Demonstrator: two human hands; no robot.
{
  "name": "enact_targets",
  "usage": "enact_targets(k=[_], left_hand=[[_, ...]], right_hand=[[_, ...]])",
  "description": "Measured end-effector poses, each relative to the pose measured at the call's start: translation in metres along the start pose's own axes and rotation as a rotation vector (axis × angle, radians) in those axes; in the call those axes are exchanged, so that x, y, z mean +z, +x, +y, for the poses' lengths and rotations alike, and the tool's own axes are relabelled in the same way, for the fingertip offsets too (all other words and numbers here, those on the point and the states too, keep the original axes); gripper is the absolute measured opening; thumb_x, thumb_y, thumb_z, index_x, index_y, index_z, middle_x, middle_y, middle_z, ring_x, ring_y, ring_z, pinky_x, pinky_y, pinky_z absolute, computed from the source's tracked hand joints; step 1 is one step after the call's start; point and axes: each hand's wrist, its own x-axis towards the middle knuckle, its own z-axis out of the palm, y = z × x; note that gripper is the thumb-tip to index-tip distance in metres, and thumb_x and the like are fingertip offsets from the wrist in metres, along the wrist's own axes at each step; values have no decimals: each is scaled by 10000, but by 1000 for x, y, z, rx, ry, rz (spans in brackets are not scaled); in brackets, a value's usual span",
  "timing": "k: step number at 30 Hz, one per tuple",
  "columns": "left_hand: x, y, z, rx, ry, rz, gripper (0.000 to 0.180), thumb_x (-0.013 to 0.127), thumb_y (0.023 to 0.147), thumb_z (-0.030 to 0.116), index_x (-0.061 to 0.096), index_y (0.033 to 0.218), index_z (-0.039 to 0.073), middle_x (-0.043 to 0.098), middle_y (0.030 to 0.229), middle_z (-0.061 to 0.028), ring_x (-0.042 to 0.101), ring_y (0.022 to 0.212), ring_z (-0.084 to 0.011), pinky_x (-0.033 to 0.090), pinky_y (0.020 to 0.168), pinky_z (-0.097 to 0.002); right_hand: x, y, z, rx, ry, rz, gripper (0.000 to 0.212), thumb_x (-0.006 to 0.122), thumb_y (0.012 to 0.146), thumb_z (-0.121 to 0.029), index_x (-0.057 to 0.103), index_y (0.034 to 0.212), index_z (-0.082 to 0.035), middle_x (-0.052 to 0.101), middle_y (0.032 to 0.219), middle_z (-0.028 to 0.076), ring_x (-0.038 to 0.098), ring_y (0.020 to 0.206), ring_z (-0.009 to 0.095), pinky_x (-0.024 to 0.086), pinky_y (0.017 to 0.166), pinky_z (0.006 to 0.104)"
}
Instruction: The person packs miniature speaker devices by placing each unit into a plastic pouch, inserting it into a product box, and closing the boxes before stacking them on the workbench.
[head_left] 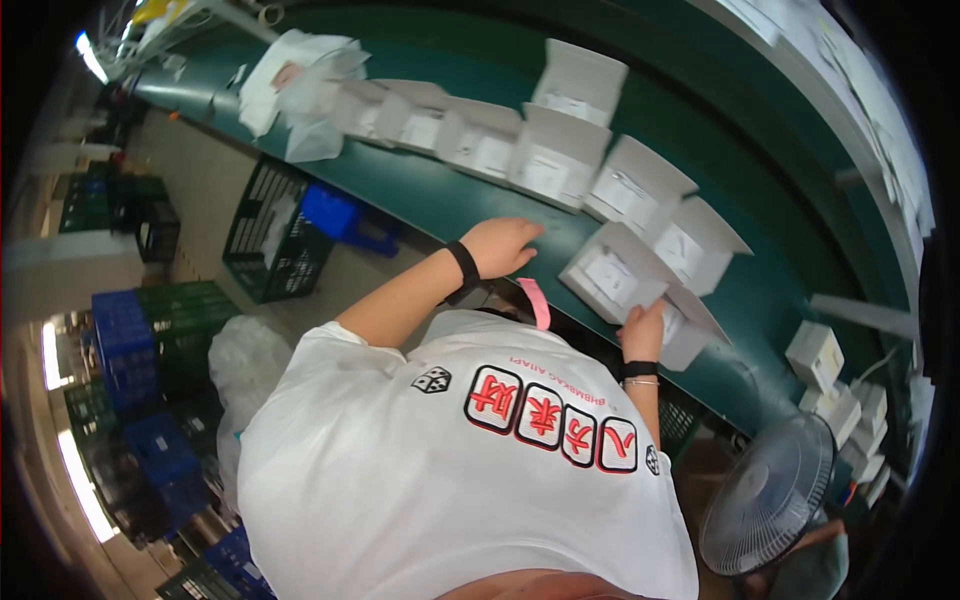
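My left hand [503, 248] hovers at the front edge of the green bench, its fingers loosely stretched and nothing visible in them. Just right of it stands an open white carton [600, 284] with a white printed slip inside. My right hand [643, 328] grips the near right side of the cartons, where this carton meets another open white carton [690, 345]; which wall lies between the fingers is partly hidden. Beyond them, several more open white cartons [548, 158] stand in a row, lids raised, with slips and small items inside too small to name.
White plastic bags [305, 85] lie at the bench's far left. Closed white boxes [815, 355] are stacked at the right, near a round fan [770, 495]. A green crate [270, 235] and a blue stool-like object [345, 218] stand on the floor below the bench [400, 195].
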Motion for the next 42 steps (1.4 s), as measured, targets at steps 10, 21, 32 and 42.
enact_targets(k=[10, 21, 32, 42], left_hand=[[4, -97, -148, -387, -426, 275, 314, 710, 821, 242, 644, 1040, 26, 638, 966, -165, 642, 881, -312, 522, 799, -413], [-99, -98, -443, -1295, -646, 1667, 964, 884, 662, 433, 411, 1314, -97, 511, 1238, -314, 558, 1071, -428, 442, 982, -482], [-102, -119, -552, -912, -676, 1345, 599, 563, 937, 447, 532, 1274, -47, 639, 1134, -224, 645, 976, -360, 514, 876, -453], [-215, -137, -435, -420, -1303, 1408, 535, 428, 1047, 353, 398, 1408, -40, 569, 1312, -179, 595, 1136, -313, 458, 990, -433]], right_hand=[[31, -7, 15, -359, -482, 453, 592, 623, 905, -295, 416, 1343, 46, 651, 1014, 290, 636, 907, 446, 501, 765, 499], [27, -76, -47, -485, -575, -28, 599, 700, 849, -214, 446, 1367, -55, 623, 865, 142, 625, 739, 358, 500, 654, 427], [35, -78, -49, -317, -717, -166, 623, 705, 832, -227, 445, 1359, -21, 653, 984, 189, 637, 890, 388, 517, 747, 459], [59, -56, -69, -506, -794, -154, 567, 699, 836, -258, 488, 1311, -33, 649, 1041, 210, 633, 923, 400, 520, 779, 480]])
